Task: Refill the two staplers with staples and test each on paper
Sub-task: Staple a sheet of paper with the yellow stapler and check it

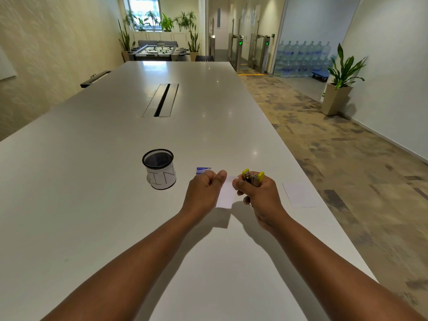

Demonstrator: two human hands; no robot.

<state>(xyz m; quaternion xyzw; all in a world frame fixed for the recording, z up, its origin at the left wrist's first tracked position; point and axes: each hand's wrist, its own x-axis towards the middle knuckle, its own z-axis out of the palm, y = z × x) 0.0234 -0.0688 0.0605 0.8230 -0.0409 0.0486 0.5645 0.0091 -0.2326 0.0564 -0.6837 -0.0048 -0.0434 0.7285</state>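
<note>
My right hand grips a small yellow and metal stapler, its jaws pointing away from me and standing apart. My left hand pinches a small white paper slip by its upper left corner, above the table. The slip's right edge sits beside the stapler and my right thumb. A blue staple box lies just behind my left hand, partly hidden by it. A second white paper lies flat to the right of my right hand. I see only one stapler.
A black mesh cup wrapped in white paper with handwriting stands to the left of my hands. The long white table has a cable slot in its middle. Its right edge runs close to the second paper; carpeted floor lies beyond.
</note>
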